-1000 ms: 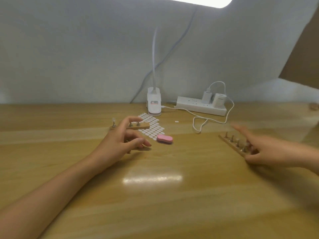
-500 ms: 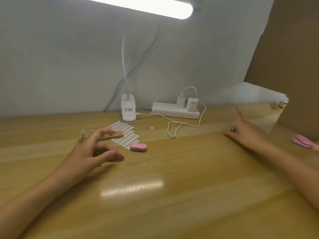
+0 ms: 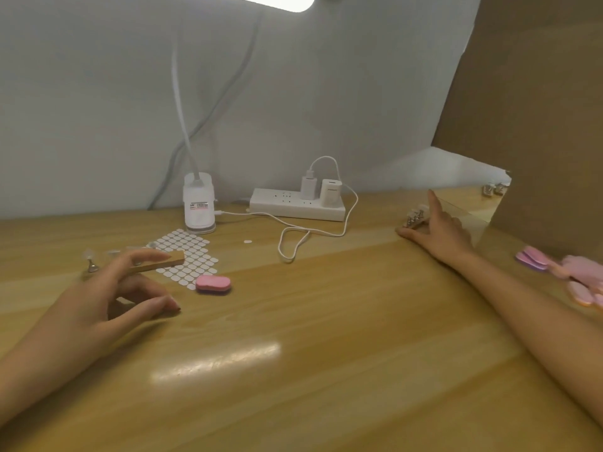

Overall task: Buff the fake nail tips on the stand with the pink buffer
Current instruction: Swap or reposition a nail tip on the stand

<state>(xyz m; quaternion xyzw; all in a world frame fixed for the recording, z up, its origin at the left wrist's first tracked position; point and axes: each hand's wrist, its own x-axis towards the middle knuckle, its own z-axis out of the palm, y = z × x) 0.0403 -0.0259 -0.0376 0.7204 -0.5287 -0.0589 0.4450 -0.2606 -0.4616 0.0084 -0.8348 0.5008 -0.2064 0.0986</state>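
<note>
Your left hand (image 3: 107, 298) has its fingers curled round the wooden stand (image 3: 163, 261), index laid along its top, with the clear nail tips (image 3: 88, 255) on pegs at its left end. Your right hand (image 3: 437, 230) lies with fingers straight against a second stand (image 3: 414, 218), well off to the right. The pink buffer (image 3: 213, 283) lies untouched on the counter (image 3: 293, 370) just right of the held stand: fetch it with the right hand, pinch its long edges, and brace the stand down so the tips stay steady
</note>
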